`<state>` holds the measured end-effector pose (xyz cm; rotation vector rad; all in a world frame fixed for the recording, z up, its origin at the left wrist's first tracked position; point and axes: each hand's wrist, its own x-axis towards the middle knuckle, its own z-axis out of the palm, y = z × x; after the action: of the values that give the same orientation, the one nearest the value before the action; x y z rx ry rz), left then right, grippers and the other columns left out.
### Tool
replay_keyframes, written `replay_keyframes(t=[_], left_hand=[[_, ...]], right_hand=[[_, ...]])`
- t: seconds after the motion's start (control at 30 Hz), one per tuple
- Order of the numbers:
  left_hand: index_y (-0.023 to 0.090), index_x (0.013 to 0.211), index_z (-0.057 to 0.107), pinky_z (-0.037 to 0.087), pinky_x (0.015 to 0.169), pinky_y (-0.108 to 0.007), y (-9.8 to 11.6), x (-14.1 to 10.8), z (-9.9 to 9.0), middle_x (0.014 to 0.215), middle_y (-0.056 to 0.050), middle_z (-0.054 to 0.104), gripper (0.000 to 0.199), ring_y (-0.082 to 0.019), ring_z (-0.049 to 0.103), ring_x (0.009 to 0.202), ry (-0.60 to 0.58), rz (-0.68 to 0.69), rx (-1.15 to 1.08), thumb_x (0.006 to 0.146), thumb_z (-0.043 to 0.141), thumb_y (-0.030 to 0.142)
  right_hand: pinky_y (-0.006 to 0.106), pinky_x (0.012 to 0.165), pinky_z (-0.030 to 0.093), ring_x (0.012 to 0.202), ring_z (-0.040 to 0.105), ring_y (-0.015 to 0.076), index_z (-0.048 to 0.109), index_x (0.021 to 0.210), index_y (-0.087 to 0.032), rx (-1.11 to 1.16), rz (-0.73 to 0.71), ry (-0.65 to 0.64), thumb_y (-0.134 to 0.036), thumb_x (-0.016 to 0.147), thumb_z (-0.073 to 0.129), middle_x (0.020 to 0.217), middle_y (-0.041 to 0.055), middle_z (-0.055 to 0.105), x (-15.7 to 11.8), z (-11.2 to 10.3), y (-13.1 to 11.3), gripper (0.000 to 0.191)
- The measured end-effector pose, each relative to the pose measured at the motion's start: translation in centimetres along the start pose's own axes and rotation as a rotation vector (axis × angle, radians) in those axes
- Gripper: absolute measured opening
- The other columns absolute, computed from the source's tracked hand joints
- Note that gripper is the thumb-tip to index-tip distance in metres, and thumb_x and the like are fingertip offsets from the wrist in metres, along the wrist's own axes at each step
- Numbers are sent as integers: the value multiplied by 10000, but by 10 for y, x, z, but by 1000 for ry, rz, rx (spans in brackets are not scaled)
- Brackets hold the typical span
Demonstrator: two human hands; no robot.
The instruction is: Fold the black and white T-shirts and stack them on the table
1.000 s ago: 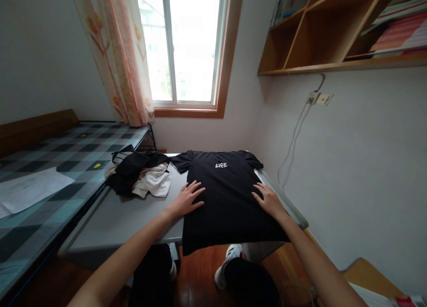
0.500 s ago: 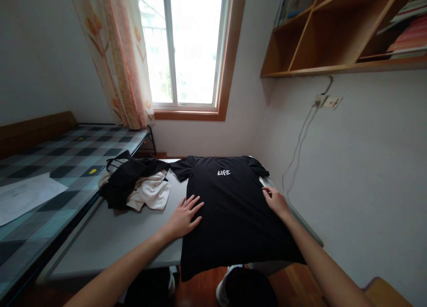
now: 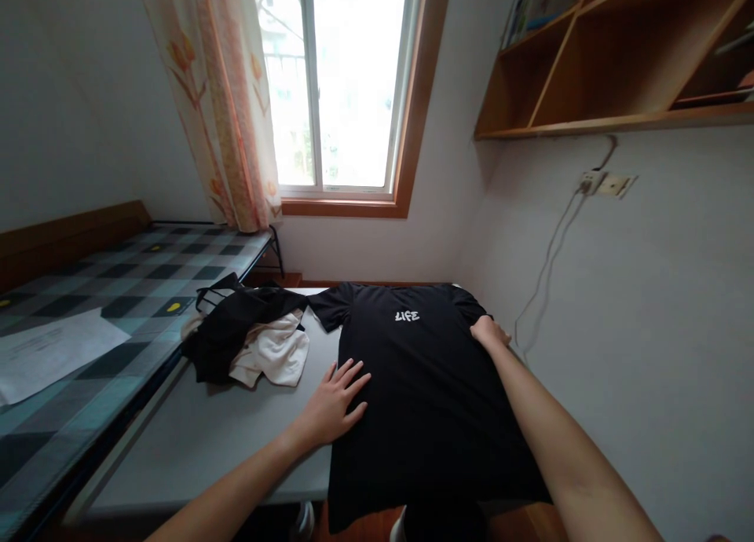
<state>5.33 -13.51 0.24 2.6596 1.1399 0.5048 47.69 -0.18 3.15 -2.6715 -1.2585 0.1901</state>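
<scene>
A black T-shirt with a small white print near its collar lies spread on the white table, its collar end toward the window and its hem hanging over the near edge. My left hand rests flat on the shirt's left side, fingers spread. At the right sleeve, my right hand is closed with its fingers curled on the cloth; the fingertips are mostly hidden.
A heap of black clothes and a white garment sits left of the shirt. Beyond it stands a bed with a checked mattress and a paper sheet. A wooden shelf and a hanging cable are on the right wall.
My right hand has moved up along the shirt's side to the sleeve and closed there. My left hand stays flat on the shirt. The camera view has shifted slightly.
</scene>
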Motion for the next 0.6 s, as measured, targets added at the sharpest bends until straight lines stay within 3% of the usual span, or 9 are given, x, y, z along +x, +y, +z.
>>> replay_keyframes(t=[0.2, 0.37, 0.5, 0.6], left_hand=[[326, 1447, 343, 210, 1155, -517, -1, 0, 2, 1532, -26, 317, 551, -265, 259, 1414, 19, 2, 37, 919, 459, 435], [327, 1446, 344, 219, 1153, -514, -1, 0, 2, 1529, -26, 322, 551, -264, 262, 1413, 21, 6, 47, 919, 459, 438], [326, 1443, 350, 221, 1150, -523, -1, 0, 1, 1527, -29, 326, 547, -266, 268, 1410, 21, 5, 47, 919, 460, 439], [326, 1444, 348, 227, 1147, -523, -2, 0, 2, 1528, -29, 324, 547, -266, 266, 1411, 23, 7, 48, 920, 458, 441]], right_hand=[[470, 862, 450, 1071, 604, 322, 658, 1130, -106, -89, -72, 67, -139, 852, 411, 1161, 233, 617, 4, -9, 4, 374], [445, 852, 453, 1079, 579, 304, 651, 1122, -110, -126, -167, 142, -96, 890, 300, 1156, 221, 603, -9, -3, 8, 421], [440, 908, 425, 1121, 542, 306, 612, 1194, -104, -97, -286, 315, -229, 941, 304, 1228, 213, 567, -25, 16, 5, 418], [422, 1024, 344, 1258, 448, 298, 544, 1303, -108, -89, -449, 253, -402, 948, 349, 1372, 185, 489, -37, 36, 3, 500]])
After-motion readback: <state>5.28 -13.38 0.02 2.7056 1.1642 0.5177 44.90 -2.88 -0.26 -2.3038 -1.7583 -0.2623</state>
